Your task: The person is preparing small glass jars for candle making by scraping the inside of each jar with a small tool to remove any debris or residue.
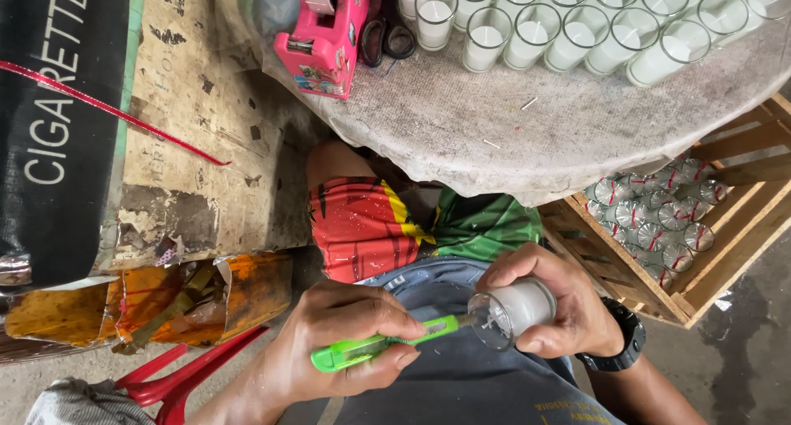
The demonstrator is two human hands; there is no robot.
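left hand (346, 343) holds one green cutter (379, 347), right hand (560, 305) one candle glass (512, 311).

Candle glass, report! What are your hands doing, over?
Left hand grips green cutter, blade tip inside glass mouth. Right hand holds candle glass tilted sideways. Nothing blocking, over.

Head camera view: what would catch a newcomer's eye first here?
First the hands low in the middle: the left hand grips a bright green utility knife whose blade points into a small glass candle held tilted in the right hand. Next, rows of matching white candle glasses along the top on the round covered table, beside a pink tape dispenser. At right, a wooden crate holds wrapped candles.
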